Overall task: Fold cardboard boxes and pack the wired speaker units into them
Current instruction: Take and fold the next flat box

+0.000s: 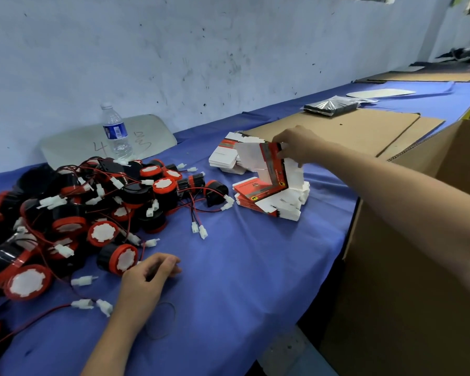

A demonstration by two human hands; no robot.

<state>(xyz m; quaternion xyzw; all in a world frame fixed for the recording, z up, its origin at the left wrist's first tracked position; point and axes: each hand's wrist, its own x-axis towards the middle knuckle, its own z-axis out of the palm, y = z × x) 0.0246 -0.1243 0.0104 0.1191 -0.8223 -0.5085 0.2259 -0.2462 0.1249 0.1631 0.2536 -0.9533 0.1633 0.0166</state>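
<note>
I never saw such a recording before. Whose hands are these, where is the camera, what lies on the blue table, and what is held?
No machine here: a person works with bare hands, and the camera sits on their head, looking down. The right hand pinches a red-and-white flat box, tilted up above the stack of flat boxes. The left hand rests on the blue tablecloth, holding nothing, beside a pile of wired speaker units. A water bottle stands behind it.
</note>
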